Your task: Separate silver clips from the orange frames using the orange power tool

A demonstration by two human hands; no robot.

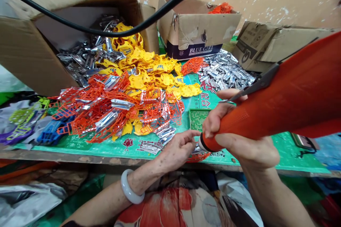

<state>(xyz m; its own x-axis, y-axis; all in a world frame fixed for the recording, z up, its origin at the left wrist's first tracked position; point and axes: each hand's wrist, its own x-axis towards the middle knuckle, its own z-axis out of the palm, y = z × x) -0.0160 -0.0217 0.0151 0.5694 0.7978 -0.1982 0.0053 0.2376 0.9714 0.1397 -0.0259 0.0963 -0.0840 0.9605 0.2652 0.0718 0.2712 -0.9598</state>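
Observation:
My right hand [234, 127] is closed round the grip of a big orange tool [287, 99] with a grey metal lever, its round tip pointing down at the table edge. My left hand [177, 149], a pale bangle on its wrist, pinches a small part under that tip; an orange lattice piece [198, 156] shows just below. A pile of orange plastic lattice pieces [106, 110] mixed with silver metal clips lies to the left. Yellow plastic pieces [157, 74] are heaped behind them.
A green printed sheet [112, 145] covers the table. Cardboard boxes stand at the back: a large one on its side [23, 39], a "BLUE GIRL" box [197, 25], another at right [269, 42]. Silver clips [226, 71] are heaped in front. A black cable [106, 32] crosses overhead.

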